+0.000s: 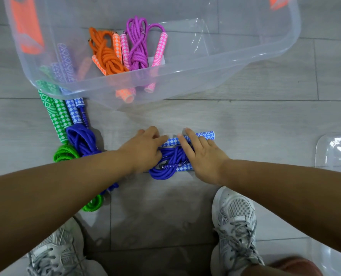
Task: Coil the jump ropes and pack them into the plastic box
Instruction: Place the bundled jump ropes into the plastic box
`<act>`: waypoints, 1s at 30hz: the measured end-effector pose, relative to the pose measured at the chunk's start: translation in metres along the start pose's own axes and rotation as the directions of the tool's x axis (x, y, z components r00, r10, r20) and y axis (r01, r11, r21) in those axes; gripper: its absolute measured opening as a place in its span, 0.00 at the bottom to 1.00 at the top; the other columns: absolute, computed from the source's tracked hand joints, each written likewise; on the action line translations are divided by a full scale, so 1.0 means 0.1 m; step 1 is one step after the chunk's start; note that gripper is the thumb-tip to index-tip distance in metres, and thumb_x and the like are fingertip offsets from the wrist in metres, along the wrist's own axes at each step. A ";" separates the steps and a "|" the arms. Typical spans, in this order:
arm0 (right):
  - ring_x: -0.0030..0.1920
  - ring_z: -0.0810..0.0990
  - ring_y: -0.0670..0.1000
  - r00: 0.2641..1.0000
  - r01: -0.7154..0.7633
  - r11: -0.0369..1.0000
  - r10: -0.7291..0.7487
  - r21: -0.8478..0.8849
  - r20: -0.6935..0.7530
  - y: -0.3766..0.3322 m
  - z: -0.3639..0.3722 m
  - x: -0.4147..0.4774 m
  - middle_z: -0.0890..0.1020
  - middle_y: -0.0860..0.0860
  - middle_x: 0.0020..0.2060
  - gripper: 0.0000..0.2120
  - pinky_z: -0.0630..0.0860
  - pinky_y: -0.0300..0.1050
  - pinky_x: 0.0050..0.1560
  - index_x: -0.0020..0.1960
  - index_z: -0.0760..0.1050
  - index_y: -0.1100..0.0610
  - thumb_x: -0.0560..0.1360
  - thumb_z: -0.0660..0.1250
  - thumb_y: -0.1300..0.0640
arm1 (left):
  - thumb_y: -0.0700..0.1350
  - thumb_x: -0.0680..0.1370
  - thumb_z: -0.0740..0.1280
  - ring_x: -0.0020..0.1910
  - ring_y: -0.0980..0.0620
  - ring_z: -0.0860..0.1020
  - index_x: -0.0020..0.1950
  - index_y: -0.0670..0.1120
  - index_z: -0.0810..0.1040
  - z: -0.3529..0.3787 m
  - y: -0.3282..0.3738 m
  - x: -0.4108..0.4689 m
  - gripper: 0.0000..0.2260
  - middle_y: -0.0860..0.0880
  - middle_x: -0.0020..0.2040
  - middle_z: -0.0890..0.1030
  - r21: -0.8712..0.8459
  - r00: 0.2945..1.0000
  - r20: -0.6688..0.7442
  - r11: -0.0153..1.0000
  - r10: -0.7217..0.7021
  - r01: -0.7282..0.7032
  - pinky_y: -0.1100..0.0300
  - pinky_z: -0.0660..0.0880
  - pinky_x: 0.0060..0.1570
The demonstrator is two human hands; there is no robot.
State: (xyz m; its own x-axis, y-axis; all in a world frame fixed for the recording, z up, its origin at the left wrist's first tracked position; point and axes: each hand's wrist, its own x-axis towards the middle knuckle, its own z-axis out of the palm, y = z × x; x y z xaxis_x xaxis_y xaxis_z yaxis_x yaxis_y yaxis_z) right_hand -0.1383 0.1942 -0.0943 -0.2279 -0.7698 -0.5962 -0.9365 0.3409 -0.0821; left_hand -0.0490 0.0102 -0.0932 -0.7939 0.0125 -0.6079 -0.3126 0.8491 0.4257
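Blue jump rope [170, 159] lies bundled on the grey floor [165, 206], centre, just near of the plastic box [185, 80]; not in the box.
Left hand [145, 148]: fingers curled down onto the bundle's left end, gripping it.
Right hand [201, 156]: fingers straight, pressing flat on the blue-white handles [205, 135]; no curl seen.
In the box: orange rope [105, 54] and magenta rope [137, 46], both coiled, side by side.
Floor, left: green rope [52, 114] and second blue rope [82, 140], touching each other, at the box's near-left corner.
Clear lid [335, 152] far right; grey shoes [235, 222] near edge.
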 end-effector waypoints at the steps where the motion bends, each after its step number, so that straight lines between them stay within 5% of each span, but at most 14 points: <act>1: 0.67 0.61 0.62 1.000 -0.023 1.000 0.023 -0.017 -0.011 -0.02 -0.02 0.00 0.44 0.64 0.73 0.43 0.63 0.53 0.64 0.69 0.25 0.61 0.76 0.58 0.50 | 0.52 0.79 0.60 0.62 0.45 0.64 0.76 0.51 0.58 0.00 0.02 -0.02 0.26 0.48 0.66 0.63 0.004 1.000 0.007 1.000 0.006 -0.006 0.54 0.64 0.64; 4: 0.59 0.70 0.61 0.997 -0.082 0.993 0.081 -0.085 -0.020 -0.05 -0.03 0.03 0.62 0.63 0.69 0.49 0.70 0.54 0.57 0.75 0.46 0.64 0.68 0.66 0.40 | 0.63 0.74 0.63 0.64 0.46 0.61 0.77 0.51 0.54 0.00 0.06 -0.05 0.36 0.49 0.67 0.60 0.043 0.998 0.055 0.999 0.011 -0.014 0.52 0.65 0.65; 6: 0.50 0.74 0.60 0.995 -0.079 0.984 0.067 -0.163 -0.077 -0.02 -0.01 0.05 0.74 0.60 0.59 0.50 0.72 0.54 0.50 0.71 0.63 0.63 0.58 0.71 0.35 | 0.65 0.73 0.62 0.64 0.46 0.62 0.77 0.51 0.53 0.00 0.06 -0.05 0.38 0.49 0.67 0.60 0.087 0.999 0.050 0.996 0.010 -0.015 0.52 0.66 0.65; 8: 0.49 0.73 0.60 0.992 -0.060 0.972 0.032 -0.225 -0.126 0.03 0.02 0.08 0.76 0.58 0.55 0.47 0.66 0.56 0.52 0.67 0.68 0.62 0.57 0.69 0.35 | 0.66 0.74 0.60 0.64 0.45 0.62 0.77 0.51 0.52 0.00 0.06 -0.04 0.37 0.48 0.69 0.59 0.163 0.999 0.030 0.986 0.030 -0.035 0.53 0.65 0.64; 11: 0.50 0.74 0.61 0.996 0.008 0.966 -0.030 -0.260 -0.079 0.07 -0.01 0.10 0.76 0.60 0.55 0.45 0.67 0.56 0.53 0.67 0.66 0.64 0.59 0.67 0.36 | 0.65 0.76 0.57 0.66 0.44 0.61 0.77 0.50 0.50 0.00 0.06 -0.03 0.35 0.47 0.71 0.58 0.246 0.998 0.016 0.967 0.066 -0.068 0.52 0.64 0.65; 18: 0.59 0.71 0.62 0.997 0.077 0.985 -0.078 -0.153 -0.004 0.06 -0.09 0.12 0.63 0.61 0.68 0.43 0.71 0.52 0.51 0.75 0.44 0.60 0.72 0.64 0.44 | 0.63 0.78 0.53 0.68 0.45 0.60 0.77 0.50 0.49 -0.02 0.08 -0.03 0.32 0.48 0.74 0.56 0.347 0.995 0.024 0.932 0.101 -0.103 0.53 0.62 0.66; 22: 0.56 0.75 0.61 0.999 0.050 0.989 -0.048 -0.136 0.017 0.10 -0.13 0.14 0.67 0.60 0.67 0.40 0.70 0.50 0.47 0.75 0.45 0.57 0.73 0.64 0.47 | 0.62 0.79 0.53 0.68 0.45 0.62 0.77 0.48 0.52 0.00 0.11 -0.09 0.31 0.49 0.75 0.57 0.343 0.994 0.017 0.933 0.110 -0.110 0.53 0.62 0.65; 26: 0.42 0.79 0.59 1.000 0.019 0.978 -0.015 -0.209 0.021 0.04 -0.25 0.10 0.77 0.58 0.55 0.39 0.64 0.47 0.36 0.71 0.60 0.58 0.67 0.72 0.47 | 0.60 0.79 0.55 0.65 0.46 0.65 0.72 0.47 0.62 -0.08 0.16 -0.14 0.26 0.49 0.73 0.58 0.354 0.994 0.038 0.928 0.107 -0.113 0.55 0.65 0.62; 30: 0.53 0.74 0.60 0.991 -0.130 0.989 0.131 -0.077 0.012 -0.04 -0.17 0.04 0.69 0.58 0.63 0.40 0.64 0.49 0.42 0.75 0.43 0.54 0.72 0.65 0.55 | 0.58 0.79 0.57 0.63 0.45 0.67 0.68 0.47 0.67 -0.16 0.19 -0.22 0.22 0.47 0.69 0.63 0.398 0.996 0.083 0.914 0.044 -0.074 0.54 0.66 0.58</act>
State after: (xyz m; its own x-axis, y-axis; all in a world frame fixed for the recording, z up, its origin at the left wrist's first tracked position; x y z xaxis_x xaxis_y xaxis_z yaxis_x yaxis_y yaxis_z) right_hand -0.1396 0.1804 -0.0828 -0.3455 -0.7118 -0.6115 -0.9168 0.3951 0.0580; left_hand -0.0460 0.0173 -0.0610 -0.7612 0.0939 -0.6417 -0.0194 0.9857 0.1672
